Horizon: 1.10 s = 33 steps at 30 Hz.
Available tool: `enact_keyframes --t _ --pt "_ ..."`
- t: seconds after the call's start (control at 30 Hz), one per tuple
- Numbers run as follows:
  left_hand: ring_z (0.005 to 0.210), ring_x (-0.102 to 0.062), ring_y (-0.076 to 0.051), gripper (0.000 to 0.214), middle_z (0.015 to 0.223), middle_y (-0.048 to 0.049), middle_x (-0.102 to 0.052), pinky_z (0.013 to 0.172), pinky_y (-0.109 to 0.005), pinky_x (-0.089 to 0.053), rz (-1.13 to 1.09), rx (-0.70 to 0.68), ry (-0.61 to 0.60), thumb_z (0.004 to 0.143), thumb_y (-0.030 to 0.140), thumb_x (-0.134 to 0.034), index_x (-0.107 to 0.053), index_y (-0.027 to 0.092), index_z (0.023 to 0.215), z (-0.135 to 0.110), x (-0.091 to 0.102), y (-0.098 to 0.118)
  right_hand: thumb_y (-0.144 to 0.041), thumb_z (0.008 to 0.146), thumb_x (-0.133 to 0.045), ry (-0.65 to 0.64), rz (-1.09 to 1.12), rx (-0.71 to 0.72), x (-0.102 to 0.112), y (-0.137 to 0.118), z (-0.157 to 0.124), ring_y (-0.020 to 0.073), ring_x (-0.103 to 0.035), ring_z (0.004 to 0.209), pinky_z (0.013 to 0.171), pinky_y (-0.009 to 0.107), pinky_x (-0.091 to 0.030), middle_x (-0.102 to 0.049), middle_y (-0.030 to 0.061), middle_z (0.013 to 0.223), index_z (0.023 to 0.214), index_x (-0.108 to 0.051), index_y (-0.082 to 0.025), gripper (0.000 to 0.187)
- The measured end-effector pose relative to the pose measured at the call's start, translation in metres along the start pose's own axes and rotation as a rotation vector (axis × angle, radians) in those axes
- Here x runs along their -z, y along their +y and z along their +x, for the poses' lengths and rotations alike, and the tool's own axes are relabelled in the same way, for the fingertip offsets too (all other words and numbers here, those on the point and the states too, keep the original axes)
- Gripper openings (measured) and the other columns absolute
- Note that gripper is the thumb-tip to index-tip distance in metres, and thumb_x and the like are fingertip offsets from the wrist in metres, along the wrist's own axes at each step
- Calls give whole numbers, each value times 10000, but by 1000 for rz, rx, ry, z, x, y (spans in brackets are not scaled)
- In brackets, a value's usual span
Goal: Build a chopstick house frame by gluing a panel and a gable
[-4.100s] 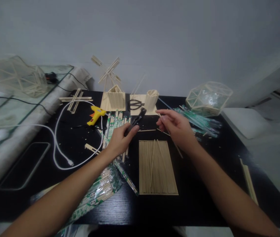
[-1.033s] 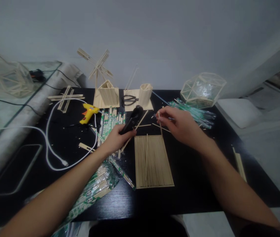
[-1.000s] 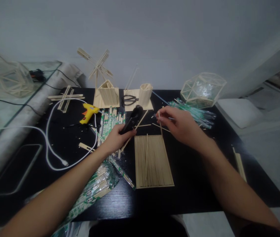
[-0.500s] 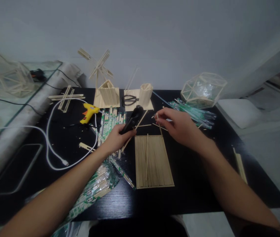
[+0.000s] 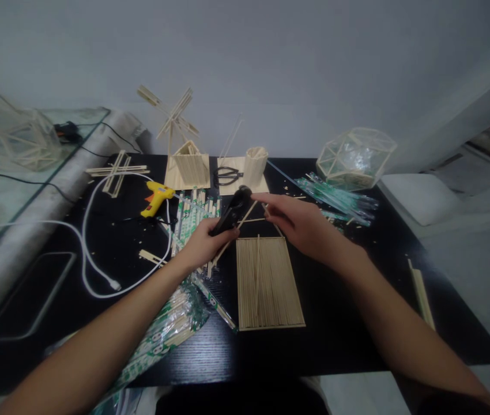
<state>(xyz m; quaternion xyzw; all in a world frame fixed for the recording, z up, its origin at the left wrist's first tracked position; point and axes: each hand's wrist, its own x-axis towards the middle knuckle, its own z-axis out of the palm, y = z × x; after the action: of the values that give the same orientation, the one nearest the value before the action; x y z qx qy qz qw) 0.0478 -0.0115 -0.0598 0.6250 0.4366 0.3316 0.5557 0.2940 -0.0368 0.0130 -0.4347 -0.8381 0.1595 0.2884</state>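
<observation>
My left hand (image 5: 204, 248) is closed around black pliers (image 5: 231, 216), their rounded end tilted up and away from me. A thin wooden stick (image 5: 247, 213) slants beside the pliers, under the left fingertips. My right hand (image 5: 308, 225) is bent inward, its index finger reaching almost to the pliers' end. Between its thumb and fingers is a thin wooden strip (image 5: 278, 229), mostly hidden by the hand. Just below both hands lies a rectangular panel of wooden sticks (image 5: 271, 282) with a thin raised edge. One loose stick (image 5: 257, 271) rests lengthwise on it.
A yellow glue gun (image 5: 156, 199) and white cable (image 5: 84, 253) lie at left. Wrapped chopsticks (image 5: 162, 340) spread left of the panel. Behind stand a stick windmill (image 5: 191, 167), a stick cup (image 5: 256, 167) and black scissors (image 5: 227, 176). Green wrappers (image 5: 335, 196) lie back right.
My right hand has moved left and slightly up toward the pliers, bringing the thin wooden strip along. My left hand with the pliers has hardly moved.
</observation>
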Motion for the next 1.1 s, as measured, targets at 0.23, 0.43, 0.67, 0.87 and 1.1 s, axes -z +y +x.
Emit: enact_keyframes --t 0.23,0.43,0.67,0.87,1.1 --pt "409 -425 -101 382 470 45 -498 436 -248 -293 -104 57 -32 767 474 -738 -542 190 604 -2 -2 8 -80 1014 -499 -48 -21 83 -4 -3 0 222 -721 1031 917 366 -568 -750 108 1156 1301 -660 -187 346" --pt "441 -422 -94 378 490 47 -490 457 -248 -295 -79 20 -13 778 446 -742 -531 187 602 0 -1 4 -112 1028 -497 -28 -45 62 -1 -5 -1 218 -723 1019 888 350 -560 -748 95 1123 1290 -657 -202 320" --pt "468 -424 -97 373 511 43 -495 485 -253 -310 -63 12 -5 779 442 -739 -533 187 599 0 -1 3 -105 1011 -527 -4 -13 65 0 0 -1 201 -719 984 895 337 -550 -759 69 1101 1253 -669 -210 300" --pt "494 -413 -100 381 525 46 -485 503 -252 -303 -52 9 3 783 455 -743 -535 188 609 0 -1 0 -111 1002 -528 5 -11 55 1 1 0 203 -713 935 868 343 -551 -764 56 1065 1240 -675 -228 304" --pt "495 -421 -102 379 531 45 -494 508 -251 -305 -54 14 1 782 458 -741 -540 185 613 1 0 -2 -105 996 -532 -4 -6 52 -1 0 1 194 -705 923 863 332 -543 -761 57 1064 1235 -678 -214 301"
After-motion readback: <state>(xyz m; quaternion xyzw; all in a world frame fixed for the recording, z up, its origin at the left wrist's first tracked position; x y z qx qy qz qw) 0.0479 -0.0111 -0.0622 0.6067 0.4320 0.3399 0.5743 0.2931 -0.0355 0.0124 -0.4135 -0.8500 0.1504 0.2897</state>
